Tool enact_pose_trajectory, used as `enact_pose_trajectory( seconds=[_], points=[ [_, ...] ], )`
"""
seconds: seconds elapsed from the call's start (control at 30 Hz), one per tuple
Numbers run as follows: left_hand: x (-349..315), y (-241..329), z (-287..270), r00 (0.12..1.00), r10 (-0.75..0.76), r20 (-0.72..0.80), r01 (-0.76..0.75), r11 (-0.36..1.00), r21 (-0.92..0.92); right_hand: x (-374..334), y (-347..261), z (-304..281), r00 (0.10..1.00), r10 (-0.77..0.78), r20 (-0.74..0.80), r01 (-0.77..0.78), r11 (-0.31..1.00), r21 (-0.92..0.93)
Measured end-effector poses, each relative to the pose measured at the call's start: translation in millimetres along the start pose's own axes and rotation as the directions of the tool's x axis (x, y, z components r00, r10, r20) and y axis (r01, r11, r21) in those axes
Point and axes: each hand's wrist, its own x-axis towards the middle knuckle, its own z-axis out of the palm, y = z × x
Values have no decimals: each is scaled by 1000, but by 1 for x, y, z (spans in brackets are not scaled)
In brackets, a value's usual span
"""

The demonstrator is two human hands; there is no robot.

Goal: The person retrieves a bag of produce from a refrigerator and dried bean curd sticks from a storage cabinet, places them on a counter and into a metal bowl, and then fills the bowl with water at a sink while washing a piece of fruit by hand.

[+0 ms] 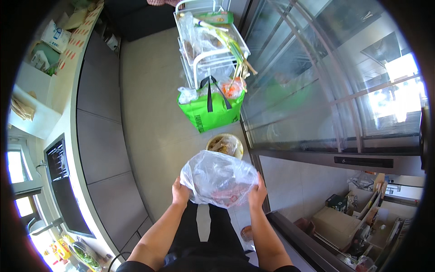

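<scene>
- Plastic bag (pixel 219 178): clear, crumpled, puffed with air, held up in front of the body above the floor (pixel 149 113), something reddish showing through low inside.
- Left hand (pixel 180 192) closed on the bag's left edge, fingers curled into the film; right hand (pixel 257 190) closed on the right edge likewise, thumb side up.
- Both hands full of the same bag, nothing else gripped.
- Step in hand, as a judgement: carrying or spreading the bag, stretched between the two grips.
- Next move, judged from here: likely calls for an even pull on both sides and a firm pinch, thin film being apt to slip or tear.
- Long axis of the bag running left to right between the hands; which way the mouth faces, impossible to tell among the folds.
- Just beyond the bag, a round bucket (pixel 225 145) on the floor, filled with scraps, partly hidden by the bag.
- Farther off, a green tote (pixel 211 110) with dark handles, stuffed with packets, at the foot of a white wire rack (pixel 210 41) loaded with greens.
- Glass doors (pixel 317 90) along the right; tabletop (pixel 68 109) with a dark cooktop (pixel 63 186) along the left.
</scene>
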Motion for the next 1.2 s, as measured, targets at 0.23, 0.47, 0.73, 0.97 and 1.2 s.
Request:
enact_pose_trajectory(
  seconds=[0.23,0.47,0.73,0.97,1.2],
  points=[
    [-17,-10,16,988,34,149,-54,989,138,-6,-12,10,957,68,281,-113,983,146],
    [-16,-19,23,988,26,155,-29,999,17,-19,-30,31,970,141,195,-219,855,469],
    [-4,5,7,995,-26,93,11,988,153,-8,-21,36,940,136,313,-252,895,369],
    [4,-28,-4,778,-227,586,245,968,50,-41,-53,55,772,-33,635,-336,827,451],
    [-6,-35,-9,962,-142,234,137,990,37,-82,-38,91,524,-68,849,-44,993,107]
  ],
)
